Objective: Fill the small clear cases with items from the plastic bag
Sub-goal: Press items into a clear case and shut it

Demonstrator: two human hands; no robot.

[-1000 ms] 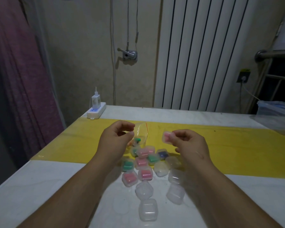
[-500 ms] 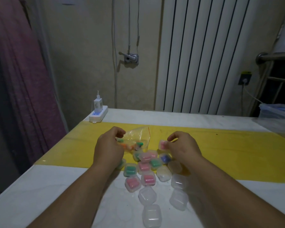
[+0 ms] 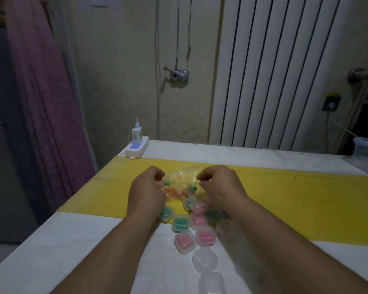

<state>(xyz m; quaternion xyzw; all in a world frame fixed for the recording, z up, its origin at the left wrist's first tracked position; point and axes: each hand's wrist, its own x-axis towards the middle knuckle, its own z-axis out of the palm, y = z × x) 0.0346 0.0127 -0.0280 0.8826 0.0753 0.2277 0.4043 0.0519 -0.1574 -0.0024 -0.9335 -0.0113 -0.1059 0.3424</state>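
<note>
Lying on yellow mat, far of the clear cases: plastic bag, thin, limp, crinkly. Left hand and right hand curling at its two sides (pinch unclear). Light, slippery; gripping near mouth edge likely best.

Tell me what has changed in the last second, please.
The right hand no longer shows the small pink case it held; it moved left to the plastic bag and now pinches its edge. The left hand came down with the bag onto the yellow strip. The cases on the table stayed put.
</note>
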